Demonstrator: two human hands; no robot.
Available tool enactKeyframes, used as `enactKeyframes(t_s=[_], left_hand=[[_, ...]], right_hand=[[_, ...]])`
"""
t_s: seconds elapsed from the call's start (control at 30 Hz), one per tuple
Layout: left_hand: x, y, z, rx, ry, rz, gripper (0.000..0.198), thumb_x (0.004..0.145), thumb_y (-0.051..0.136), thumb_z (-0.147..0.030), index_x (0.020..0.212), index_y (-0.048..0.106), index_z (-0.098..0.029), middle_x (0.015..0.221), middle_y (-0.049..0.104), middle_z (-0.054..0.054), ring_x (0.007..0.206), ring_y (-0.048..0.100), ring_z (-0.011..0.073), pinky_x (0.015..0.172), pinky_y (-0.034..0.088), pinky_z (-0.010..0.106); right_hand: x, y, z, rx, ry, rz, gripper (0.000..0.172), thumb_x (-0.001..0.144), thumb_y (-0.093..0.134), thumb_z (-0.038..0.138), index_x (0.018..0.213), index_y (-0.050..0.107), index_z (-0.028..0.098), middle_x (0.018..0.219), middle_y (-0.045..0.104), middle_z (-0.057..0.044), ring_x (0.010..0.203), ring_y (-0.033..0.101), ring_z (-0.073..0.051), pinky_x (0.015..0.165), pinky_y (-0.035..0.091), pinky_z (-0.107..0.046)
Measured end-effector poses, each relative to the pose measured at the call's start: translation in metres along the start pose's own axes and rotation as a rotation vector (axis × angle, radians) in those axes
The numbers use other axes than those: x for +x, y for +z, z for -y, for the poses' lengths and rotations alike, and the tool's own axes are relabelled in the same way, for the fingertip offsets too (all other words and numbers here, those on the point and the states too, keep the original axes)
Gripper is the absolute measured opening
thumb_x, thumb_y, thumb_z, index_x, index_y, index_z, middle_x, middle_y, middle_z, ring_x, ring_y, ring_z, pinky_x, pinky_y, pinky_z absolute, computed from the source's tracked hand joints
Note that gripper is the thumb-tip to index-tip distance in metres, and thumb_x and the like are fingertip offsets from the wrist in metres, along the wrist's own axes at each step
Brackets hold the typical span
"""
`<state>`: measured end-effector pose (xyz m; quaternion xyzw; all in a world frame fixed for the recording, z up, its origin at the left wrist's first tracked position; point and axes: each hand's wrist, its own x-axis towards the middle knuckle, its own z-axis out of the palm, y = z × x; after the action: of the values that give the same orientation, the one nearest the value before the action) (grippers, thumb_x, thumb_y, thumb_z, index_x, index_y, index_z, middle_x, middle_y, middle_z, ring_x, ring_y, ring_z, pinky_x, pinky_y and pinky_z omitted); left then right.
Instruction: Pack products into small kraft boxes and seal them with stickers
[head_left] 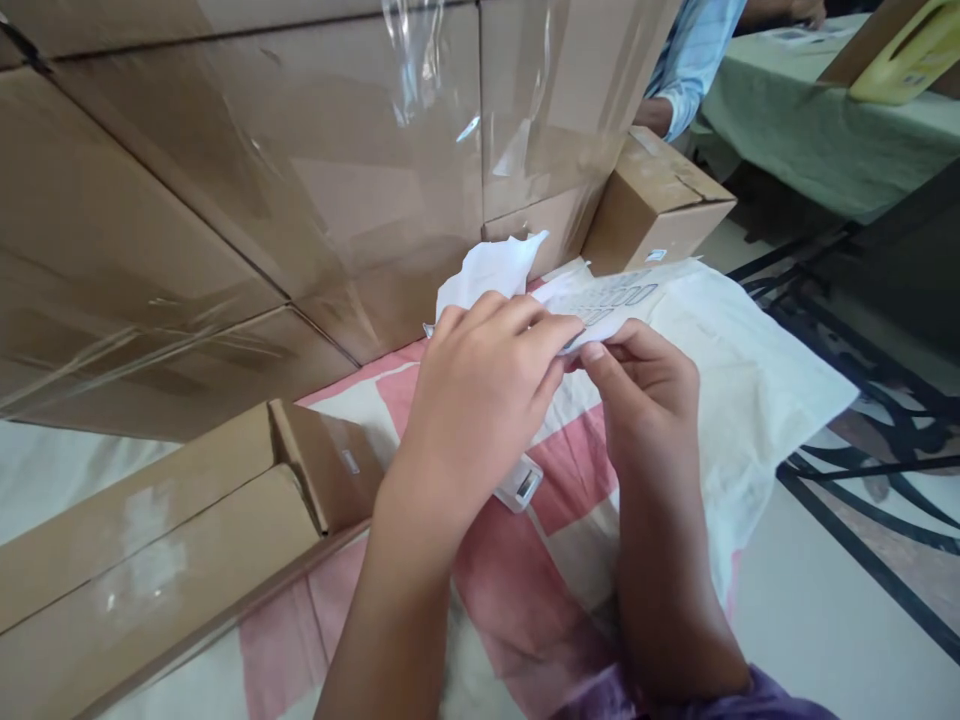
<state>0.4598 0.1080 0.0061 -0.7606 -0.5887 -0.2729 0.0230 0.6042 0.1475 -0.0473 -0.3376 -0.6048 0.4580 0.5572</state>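
A white printed sheet [615, 298] with rows of dark outlined shapes is held up in front of me. My right hand [649, 380] pinches its near edge between thumb and fingers. My left hand [487, 385] reaches over from the left, its fingertips closed at the same edge; anything smaller between them is hidden. Behind the left hand rises a crumpled piece of white paper [487, 270]. Partly covered by my left wrist, a small white object [523, 485] with a grey rectangular opening lies on the pink-and-white checked cloth [570, 470].
Large taped cardboard boxes [360, 170] are stacked ahead. A long carton [150, 560] lies at left and a smaller one [652, 200] behind. A white sheet [750, 380] covers the right side. Another person's sleeve [694, 65] shows near a green-covered table [795, 130]; black metalwork [885, 430] stands at right.
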Motion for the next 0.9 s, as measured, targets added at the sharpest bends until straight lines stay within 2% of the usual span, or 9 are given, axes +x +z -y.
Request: enactKeyframes(t_s=[0.1, 0.2, 0.3, 0.47, 0.53, 0.63, 0.77, 0.9], left_hand=[[0.0, -0.005, -0.002, 0.034, 0.04, 0.025, 0.024, 0.102, 0.048, -0.023, 0.102, 0.072, -0.026, 0.092, 0.075, 0.002, 0.096, 0.065, 0.0219, 0.083, 0.043, 0.037], [-0.001, -0.009, -0.001, 0.036, 0.007, 0.028, 0.026, 0.102, 0.046, -0.022, 0.096, 0.071, -0.025, 0.083, 0.073, 0.0, 0.085, 0.065, 0.0201, 0.08, 0.043, 0.036], [-0.002, -0.011, 0.004, 0.016, -0.055, -0.017, 0.024, 0.102, 0.047, -0.024, 0.095, 0.069, -0.025, 0.086, 0.073, 0.0, 0.083, 0.065, 0.0192, 0.079, 0.043, 0.036], [-0.004, -0.012, 0.009, -0.08, -0.052, -0.009, 0.012, 0.095, 0.062, -0.037, 0.096, 0.067, -0.026, 0.095, 0.073, -0.001, 0.089, 0.066, 0.0203, 0.077, 0.047, 0.034], [-0.004, -0.012, 0.008, -0.074, -0.068, -0.026, 0.01, 0.097, 0.06, -0.034, 0.094, 0.066, -0.027, 0.093, 0.071, -0.001, 0.089, 0.066, 0.0199, 0.075, 0.047, 0.034], [-0.003, -0.011, 0.006, -0.058, -0.102, -0.112, 0.017, 0.101, 0.052, -0.029, 0.089, 0.064, -0.025, 0.09, 0.068, 0.0, 0.087, 0.064, 0.019, 0.075, 0.046, 0.034], [-0.003, -0.01, 0.007, -0.077, -0.159, -0.213, 0.018, 0.102, 0.05, -0.027, 0.088, 0.061, -0.024, 0.09, 0.066, 0.001, 0.086, 0.063, 0.0181, 0.075, 0.046, 0.034], [-0.003, -0.011, 0.01, -0.117, -0.19, -0.154, 0.017, 0.102, 0.049, -0.027, 0.092, 0.062, -0.025, 0.094, 0.068, 0.001, 0.09, 0.063, 0.0181, 0.072, 0.046, 0.031]], right_hand=[[-0.001, 0.0, 0.001, -0.016, -0.04, -0.01, 0.012, 0.093, 0.07, 0.03, 0.086, 0.065, 0.022, 0.081, 0.065, 0.0, 0.078, 0.063, -0.015, 0.074, 0.054, -0.031], [-0.002, -0.001, 0.002, -0.025, -0.05, 0.014, 0.011, 0.094, 0.068, 0.028, 0.087, 0.064, 0.022, 0.083, 0.065, 0.0, 0.077, 0.063, -0.015, 0.071, 0.052, -0.03], [-0.003, -0.001, 0.003, -0.023, -0.038, 0.039, 0.009, 0.096, 0.064, 0.027, 0.089, 0.064, 0.022, 0.086, 0.066, -0.001, 0.079, 0.064, -0.016, 0.071, 0.053, -0.031], [-0.004, 0.0, 0.004, -0.052, -0.027, 0.041, 0.009, 0.097, 0.063, 0.031, 0.092, 0.062, 0.023, 0.087, 0.065, -0.002, 0.084, 0.066, -0.018, 0.075, 0.056, -0.034], [-0.004, 0.0, 0.005, -0.068, -0.029, 0.056, 0.011, 0.096, 0.062, 0.031, 0.089, 0.062, 0.023, 0.086, 0.064, -0.002, 0.083, 0.064, -0.018, 0.077, 0.055, -0.035], [-0.005, 0.0, 0.008, -0.099, -0.033, 0.056, 0.011, 0.096, 0.061, 0.029, 0.087, 0.061, 0.023, 0.085, 0.063, -0.001, 0.08, 0.062, -0.017, 0.074, 0.053, -0.033], [-0.005, -0.004, 0.01, -0.141, 0.032, 0.007, 0.01, 0.096, 0.056, 0.026, 0.087, 0.06, 0.023, 0.079, 0.06, 0.0, 0.069, 0.056, -0.015, 0.06, 0.046, -0.029], [0.002, -0.016, 0.001, -0.293, 0.186, -0.051, 0.017, 0.094, 0.052, 0.028, 0.078, 0.054, 0.022, 0.069, 0.053, 0.0, 0.058, 0.048, -0.014, 0.052, 0.039, -0.028]])
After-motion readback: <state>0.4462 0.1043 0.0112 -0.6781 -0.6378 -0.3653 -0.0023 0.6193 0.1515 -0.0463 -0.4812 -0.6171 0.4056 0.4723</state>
